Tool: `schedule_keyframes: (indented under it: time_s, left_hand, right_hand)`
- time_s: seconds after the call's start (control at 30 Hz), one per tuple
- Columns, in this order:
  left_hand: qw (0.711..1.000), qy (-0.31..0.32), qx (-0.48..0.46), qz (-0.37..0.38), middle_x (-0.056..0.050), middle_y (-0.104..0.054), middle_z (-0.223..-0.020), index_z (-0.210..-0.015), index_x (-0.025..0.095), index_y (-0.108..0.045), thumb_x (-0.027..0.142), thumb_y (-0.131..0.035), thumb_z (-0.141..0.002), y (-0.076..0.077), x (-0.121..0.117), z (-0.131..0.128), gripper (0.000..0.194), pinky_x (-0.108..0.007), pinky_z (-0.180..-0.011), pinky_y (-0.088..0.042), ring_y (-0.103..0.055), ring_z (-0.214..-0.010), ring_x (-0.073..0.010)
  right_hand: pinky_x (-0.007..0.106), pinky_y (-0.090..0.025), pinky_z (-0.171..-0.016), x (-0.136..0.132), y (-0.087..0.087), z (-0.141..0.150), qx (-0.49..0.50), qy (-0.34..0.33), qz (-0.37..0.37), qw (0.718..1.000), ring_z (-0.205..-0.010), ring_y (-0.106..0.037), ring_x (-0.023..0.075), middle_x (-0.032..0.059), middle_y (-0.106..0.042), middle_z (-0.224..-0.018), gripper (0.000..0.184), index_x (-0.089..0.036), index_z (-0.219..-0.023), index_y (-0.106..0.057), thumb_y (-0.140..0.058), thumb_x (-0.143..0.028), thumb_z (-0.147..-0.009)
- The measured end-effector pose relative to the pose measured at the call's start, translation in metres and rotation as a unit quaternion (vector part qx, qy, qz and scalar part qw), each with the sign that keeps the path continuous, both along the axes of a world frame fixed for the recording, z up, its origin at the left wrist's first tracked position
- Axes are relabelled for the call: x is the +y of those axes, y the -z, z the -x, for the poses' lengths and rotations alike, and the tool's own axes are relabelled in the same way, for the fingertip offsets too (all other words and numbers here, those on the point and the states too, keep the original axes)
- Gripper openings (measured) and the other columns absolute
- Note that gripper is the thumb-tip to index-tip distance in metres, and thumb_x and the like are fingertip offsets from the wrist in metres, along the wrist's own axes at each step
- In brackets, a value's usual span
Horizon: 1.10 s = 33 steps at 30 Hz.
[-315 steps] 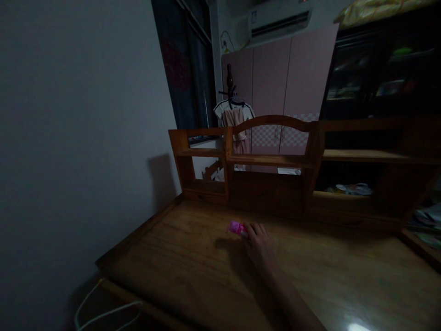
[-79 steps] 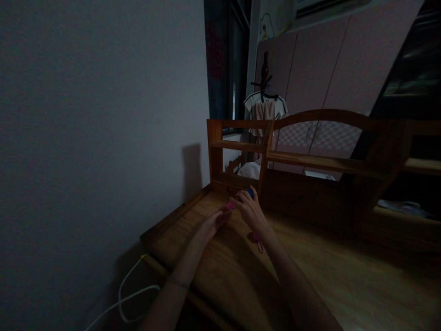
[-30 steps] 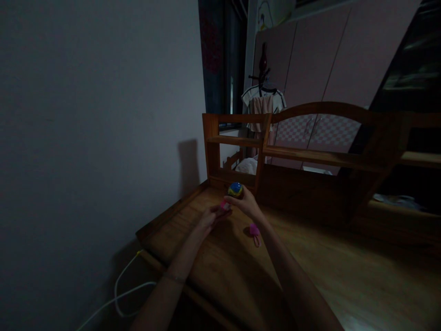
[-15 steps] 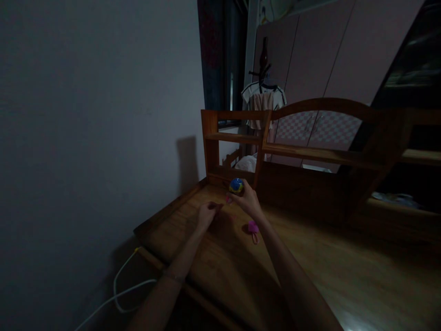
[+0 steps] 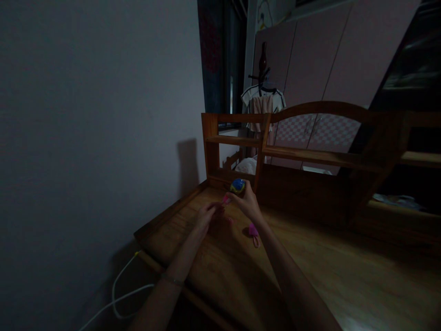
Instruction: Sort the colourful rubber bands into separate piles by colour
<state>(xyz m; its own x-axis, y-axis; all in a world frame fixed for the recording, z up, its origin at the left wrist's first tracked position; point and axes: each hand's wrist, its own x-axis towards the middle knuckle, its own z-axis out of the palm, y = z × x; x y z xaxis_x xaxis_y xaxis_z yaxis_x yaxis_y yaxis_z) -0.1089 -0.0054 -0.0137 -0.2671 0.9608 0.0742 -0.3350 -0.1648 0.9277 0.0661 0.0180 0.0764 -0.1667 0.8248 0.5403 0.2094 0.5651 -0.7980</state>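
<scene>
My right hand (image 5: 247, 202) holds up a round blue and yellow object (image 5: 237, 185), shiny like a small ball, its kind unclear in the dim light. Just below it a small pink piece (image 5: 225, 199) shows between my two hands. The fingers of my left hand (image 5: 208, 216) are pinched together at the lower end of that piece. On the wooden desk (image 5: 206, 262), beside my right forearm, lies a magenta item (image 5: 253, 230) with a loop at its lower end. A faint pinkish strip (image 5: 230, 220) lies beneath the hands, too dark to name.
A wooden shelf unit (image 5: 237, 140) rises along the desk's back edge. The pale wall (image 5: 103, 115) bounds the left side. A white cable (image 5: 115, 294) hangs by the left edge. Clothes (image 5: 262, 103) on a stand and a pink wardrobe (image 5: 317, 69) are behind the shelves.
My left hand has moved slightly right and its fingers now meet the small pink piece under the blue and yellow object. My right hand stays nearly in place.
</scene>
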Motion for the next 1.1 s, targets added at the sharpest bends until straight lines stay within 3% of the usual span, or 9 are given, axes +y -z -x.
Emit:
schedule_keyframes:
  time_s: [0.2, 0.37, 0.47, 0.57, 0.67, 0.77, 0.87, 0.97, 1.1]
  left_hand:
    - [0.999, -0.033, 0.026, -0.002, -0.009, -0.072, -0.093, -0.088, 0.012, -0.073, 0.024, -0.079, -0.068, 0.001, 0.001, 0.003, 0.024, -0.027, -0.073, -0.053, -0.066, -0.077, -0.0178]
    - [0.993, -0.066, 0.100, 0.001, -0.009, -0.071, -0.090, -0.093, 0.014, -0.072, 0.029, -0.077, -0.070, 0.006, 0.005, 0.008, 0.028, -0.031, -0.074, -0.052, -0.066, -0.078, -0.0210]
    - [0.978, -0.108, 0.178, -0.003, -0.011, -0.069, -0.092, -0.087, 0.015, -0.072, 0.022, -0.074, -0.071, 0.005, 0.003, 0.015, 0.018, -0.036, -0.087, -0.049, -0.064, -0.091, -0.0250]
    - [0.955, -0.162, 0.249, -0.012, -0.014, -0.066, -0.099, -0.074, 0.016, -0.070, 0.011, -0.066, -0.072, 0.004, -0.006, 0.024, 0.007, -0.042, -0.107, -0.034, -0.054, -0.115, -0.0313]
    - [0.883, -0.187, 0.429, -0.029, -0.019, -0.061, -0.118, -0.078, 0.015, -0.070, 0.007, -0.054, -0.074, 0.005, -0.016, 0.033, 0.018, -0.050, -0.115, -0.017, -0.038, -0.132, -0.0366]
    - [0.726, -0.146, 0.670, -0.060, -0.021, -0.051, -0.137, -0.094, 0.014, -0.072, 0.005, -0.049, -0.074, 0.008, -0.023, 0.047, 0.031, -0.053, -0.116, -0.005, -0.029, -0.139, -0.0367]
    - [0.618, -0.079, 0.777, -0.093, -0.015, -0.040, -0.149, -0.110, 0.017, -0.069, 0.009, -0.049, -0.076, 0.007, -0.030, 0.067, 0.040, -0.054, -0.116, 0.004, -0.022, -0.144, -0.0332]
    - [0.571, -0.062, 0.813, -0.098, -0.011, -0.035, -0.152, -0.114, 0.019, -0.067, 0.018, -0.049, -0.081, 0.002, -0.040, 0.091, 0.038, -0.055, -0.116, 0.005, -0.022, -0.144, -0.0314]
    - [0.578, -0.097, 0.805, -0.092, -0.014, -0.047, -0.144, -0.102, 0.019, -0.071, 0.022, -0.050, -0.082, -0.011, -0.043, 0.119, 0.030, -0.056, -0.116, -0.002, -0.030, -0.140, -0.0338]
  right_hand:
    - [0.032, -0.048, -0.077, -0.001, -0.001, -0.002, 0.010, 0.011, -0.004, 1.000, -0.083, -0.063, 0.0211, 0.0025, -0.066, -0.093, 0.051, -0.023, -0.114, -0.047, -0.069, -0.044, -0.073]
    - [0.032, -0.048, -0.077, 0.000, 0.000, -0.002, 0.009, 0.004, -0.002, 1.000, -0.082, -0.063, 0.0206, 0.0020, -0.065, -0.092, 0.052, -0.023, -0.114, -0.047, -0.070, -0.043, -0.073]
    - [0.032, -0.048, -0.078, 0.001, 0.000, -0.002, 0.010, 0.004, 0.001, 1.000, -0.083, -0.063, 0.0208, 0.0021, -0.065, -0.093, 0.052, -0.023, -0.114, -0.047, -0.070, -0.042, -0.072]
    - [0.033, -0.048, -0.079, 0.001, -0.001, -0.002, 0.013, 0.010, 0.004, 1.000, -0.084, -0.064, 0.0210, 0.0021, -0.065, -0.093, 0.051, -0.023, -0.114, -0.047, -0.069, -0.041, -0.073]
    - [0.032, -0.048, -0.078, 0.000, -0.001, -0.001, 0.021, -0.001, 0.012, 1.000, -0.083, -0.064, 0.0207, 0.0013, -0.065, -0.091, 0.051, -0.024, -0.113, -0.047, -0.071, -0.041, -0.072]
    - [0.032, -0.049, -0.078, 0.000, -0.002, -0.001, 0.028, -0.008, 0.015, 0.999, -0.082, -0.064, 0.0201, 0.0000, -0.066, -0.090, 0.050, -0.025, -0.111, -0.047, -0.072, -0.041, -0.071]
    - [0.032, -0.049, -0.077, 0.001, -0.003, -0.001, 0.035, -0.007, 0.018, 0.999, -0.080, -0.064, 0.0194, -0.0012, -0.065, -0.088, 0.050, -0.026, -0.111, -0.047, -0.071, -0.042, -0.071]
    - [0.031, -0.049, -0.076, 0.001, -0.004, -0.002, 0.041, -0.005, 0.026, 0.999, -0.078, -0.064, 0.0189, -0.0017, -0.065, -0.088, 0.049, -0.026, -0.111, -0.047, -0.071, -0.041, -0.071]
    - [0.031, -0.050, -0.075, 0.001, -0.005, -0.003, 0.041, 0.000, 0.028, 0.999, -0.079, -0.064, 0.0191, -0.0014, -0.066, -0.088, 0.050, -0.027, -0.112, -0.047, -0.071, -0.040, -0.070]
